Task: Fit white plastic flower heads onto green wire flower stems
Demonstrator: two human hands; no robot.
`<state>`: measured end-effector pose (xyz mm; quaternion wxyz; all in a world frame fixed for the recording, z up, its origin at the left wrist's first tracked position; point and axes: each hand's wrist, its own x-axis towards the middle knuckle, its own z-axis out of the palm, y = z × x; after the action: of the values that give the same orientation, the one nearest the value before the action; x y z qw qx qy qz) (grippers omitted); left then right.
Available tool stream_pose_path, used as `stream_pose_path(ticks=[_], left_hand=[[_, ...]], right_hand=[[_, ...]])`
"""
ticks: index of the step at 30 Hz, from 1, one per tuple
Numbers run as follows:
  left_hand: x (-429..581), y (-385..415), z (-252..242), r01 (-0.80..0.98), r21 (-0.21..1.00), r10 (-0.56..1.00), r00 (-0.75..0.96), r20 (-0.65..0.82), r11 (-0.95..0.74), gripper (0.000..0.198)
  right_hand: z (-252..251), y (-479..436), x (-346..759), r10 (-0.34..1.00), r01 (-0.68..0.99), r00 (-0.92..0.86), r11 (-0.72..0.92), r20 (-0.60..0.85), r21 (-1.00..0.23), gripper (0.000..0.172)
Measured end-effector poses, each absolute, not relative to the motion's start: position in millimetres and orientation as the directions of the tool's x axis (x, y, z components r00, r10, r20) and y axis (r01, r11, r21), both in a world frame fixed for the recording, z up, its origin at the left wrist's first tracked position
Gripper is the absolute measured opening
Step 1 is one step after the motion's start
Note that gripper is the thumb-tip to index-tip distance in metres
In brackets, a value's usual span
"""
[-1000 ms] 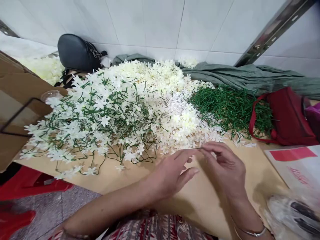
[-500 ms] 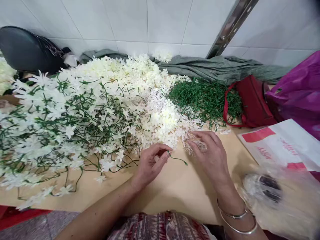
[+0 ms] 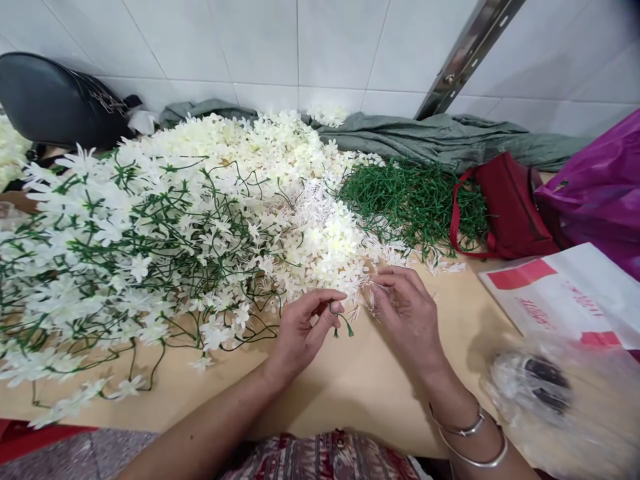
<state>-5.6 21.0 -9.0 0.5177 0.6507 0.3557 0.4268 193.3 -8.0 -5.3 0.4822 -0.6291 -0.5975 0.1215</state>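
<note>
Between the thumb and fingers of my left hand [image 3: 306, 330] is a thin green plastic stem [image 3: 345, 323], its tips hanging down over the table. Just to the right, my right hand [image 3: 407, 310] pinches at a few white thread-like flower stamens [image 3: 367, 293] at the front of the heap. Loose white petals [image 3: 340, 233] are piled right behind both hands. Further back on the right lies a tangled pile of green stems [image 3: 410, 193]. A large mass of white artificial flowers on green stems [image 3: 150, 247] spreads across the left.
A red bag [image 3: 513, 207] and a purple plastic bag [image 3: 600, 180] stand at the right. Nearer are a white and red printed bag [image 3: 565, 293] and a clear plastic bag [image 3: 575, 407]. At the back lie grey-green cloth [image 3: 425, 143] and a black bag [image 3: 60, 100], against a tiled wall.
My right hand has drawn back slightly left and its fingers have closed on white stamens. The green stem in my left hand has turned, so its tips now point down.
</note>
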Motion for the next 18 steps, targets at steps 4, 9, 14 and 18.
stream_pose_path(ticks=[4,9,14,18], left_hand=[[-5.9,23.4,-6.8,0.052,0.949,0.879,0.395,0.267,-0.312,0.015],[-5.1,23.7,-4.0,0.054,0.934,0.871,0.384,0.306,-0.353,0.018],[-3.7,25.3,5.7,0.06,0.912,0.836,0.427,0.345,-0.407,0.021],[-3.2,26.9,14.6,0.048,0.918,0.818,0.474,0.325,-0.393,0.018]], right_hand=[[-3.5,-9.7,195.9,0.851,0.623,0.274,0.199,0.449,-0.757,0.005],[-4.1,-11.5,197.3,0.87,0.619,0.297,0.138,0.394,-0.773,0.006],[0.5,-11.5,203.0,0.85,0.538,0.416,0.057,0.324,-0.841,0.015],[2.4,-10.5,208.4,0.831,0.517,0.467,0.02,0.302,-0.856,0.013]])
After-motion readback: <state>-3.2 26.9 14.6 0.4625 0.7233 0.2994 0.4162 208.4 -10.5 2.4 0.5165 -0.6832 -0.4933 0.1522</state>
